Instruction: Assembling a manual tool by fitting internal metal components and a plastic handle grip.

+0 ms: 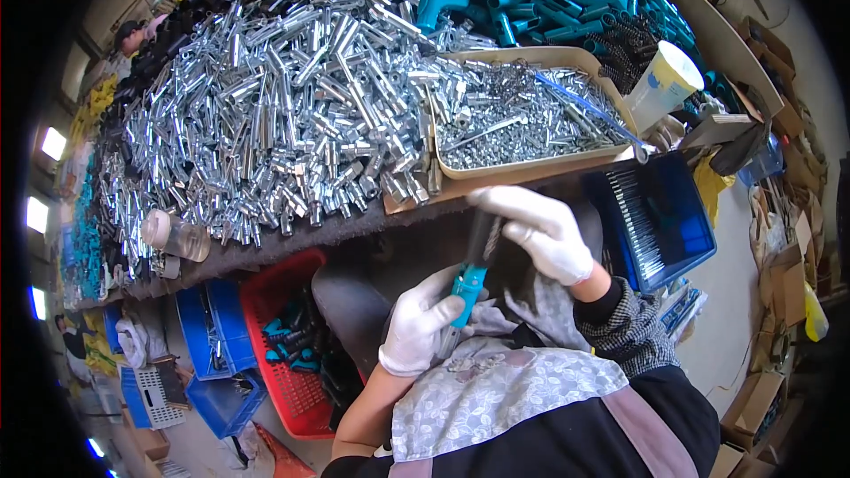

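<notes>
A slim tool-like piece, its lower body teal plastic and its upper end a black cylinder (470,279), is near the middle of the frame, just below the table edge and above the lap. Its long axis runs steeply, from the lower end in the left hand up and slightly toward the right of the frame. The left hand (418,332), in a white knit glove, grasps the teal lower end, the thumb laid across it. The right hand (544,232), in a matching white glove, is beside the upper end, to its right in the frame, with fingers bent over toward the black tip; blur there hides the contact, so I cannot tell whether they grip it or only hover. The left hand is thus nearer the teal end, the right nearer the black. Just above the right hand's fingers is the beige shallow rectangular tray (540,162) of small silver metal parts; the blue plastic bin (689,212) of thin silver rods lies farther right.
</notes>
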The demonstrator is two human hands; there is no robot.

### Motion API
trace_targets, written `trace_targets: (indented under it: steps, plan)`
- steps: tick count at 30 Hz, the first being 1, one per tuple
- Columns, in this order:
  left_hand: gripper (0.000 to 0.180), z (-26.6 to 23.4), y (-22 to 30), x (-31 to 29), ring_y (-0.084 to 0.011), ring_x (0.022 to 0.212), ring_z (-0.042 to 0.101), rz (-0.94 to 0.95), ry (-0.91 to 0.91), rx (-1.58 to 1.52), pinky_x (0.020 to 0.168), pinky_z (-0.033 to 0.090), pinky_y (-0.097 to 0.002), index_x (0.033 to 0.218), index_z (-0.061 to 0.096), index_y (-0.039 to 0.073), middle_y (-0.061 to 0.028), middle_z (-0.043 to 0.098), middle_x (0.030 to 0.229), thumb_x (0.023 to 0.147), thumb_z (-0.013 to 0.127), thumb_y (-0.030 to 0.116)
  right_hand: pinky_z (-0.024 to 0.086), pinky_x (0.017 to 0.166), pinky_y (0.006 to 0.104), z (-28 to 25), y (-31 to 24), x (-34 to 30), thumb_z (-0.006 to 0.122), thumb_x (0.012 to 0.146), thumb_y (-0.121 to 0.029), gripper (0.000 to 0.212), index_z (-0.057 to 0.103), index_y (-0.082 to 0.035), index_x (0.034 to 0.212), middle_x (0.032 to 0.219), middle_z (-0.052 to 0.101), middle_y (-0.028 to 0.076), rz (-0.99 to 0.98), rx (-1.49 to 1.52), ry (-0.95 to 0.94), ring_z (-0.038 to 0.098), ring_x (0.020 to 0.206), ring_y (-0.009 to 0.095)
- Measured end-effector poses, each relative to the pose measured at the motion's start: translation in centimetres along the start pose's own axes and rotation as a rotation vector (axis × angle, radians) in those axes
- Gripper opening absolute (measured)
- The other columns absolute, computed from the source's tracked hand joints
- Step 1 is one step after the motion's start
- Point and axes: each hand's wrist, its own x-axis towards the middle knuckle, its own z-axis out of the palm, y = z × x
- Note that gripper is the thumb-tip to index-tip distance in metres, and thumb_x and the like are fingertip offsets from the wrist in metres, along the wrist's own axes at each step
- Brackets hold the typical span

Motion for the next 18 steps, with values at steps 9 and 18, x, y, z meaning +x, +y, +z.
trace_targets:
  steps: [9,18]
  plan:
    - [0.086,0.4,-1.6,0.7,-0.02,0.102,0.063,0.329,0.11,0.53,0.091,0.049,-0.032,0.14,0.047,-0.006,-0.0141,0.064,0.116,0.09,0.063,0.063,0.049,0.095,0.0415,4.2,-0.3,-2.0,0.062,0.094,-0.029,0.035,0.061,-0.004,0.117,0.116,0.062,0.016,-0.266,-0.106,0.008,0.061,0.108,0.034]
    - [0.077,0.2,-1.7,1.0,-0.0236,0.092,0.071,0.234,0.091,0.744,0.082,0.052,-0.0333,0.126,0.059,-0.005,-0.0206,0.071,0.098,0.087,0.069,0.06,0.051,0.074,0.0412,-10.4,1.5,4.6,0.068,0.083,-0.011,0.006,0.07,-0.007,0.087,0.086,0.066,0.012,-0.243,-0.843,0.386,0.064,0.083,0.035]
